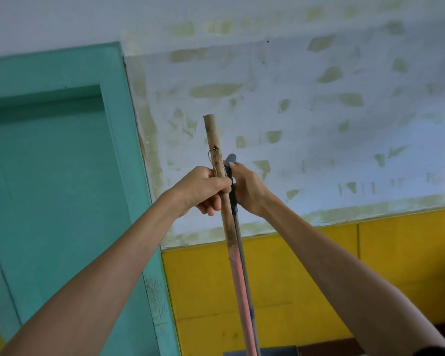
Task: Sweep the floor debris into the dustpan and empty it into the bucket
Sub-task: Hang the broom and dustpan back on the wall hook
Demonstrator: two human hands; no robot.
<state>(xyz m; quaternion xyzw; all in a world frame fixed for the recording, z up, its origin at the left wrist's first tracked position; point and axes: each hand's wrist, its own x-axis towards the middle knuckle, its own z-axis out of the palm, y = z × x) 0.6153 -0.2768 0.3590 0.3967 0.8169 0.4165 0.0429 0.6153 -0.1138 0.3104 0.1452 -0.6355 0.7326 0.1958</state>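
Against the far wall: patched white wall (319, 111) above yellow panels (293, 278), teal door (49, 176) at left.
Broom handle (217, 176): upright at centre, left hand (203, 188) wrapped round it.
Dustpan handle (233, 199): just beside, right hand (247, 188) clasping its grey grip.
Progress: likely just starting; floor, debris, bucket unseen.

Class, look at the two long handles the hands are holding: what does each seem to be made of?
Broom handle: likely bare wood, matte tan, stained and scuffed, with a pink covering lower down. Dustpan handle: probably plastic grip, smooth dull grey-blue with a rounded end; its thin dark shaft below might be metal.
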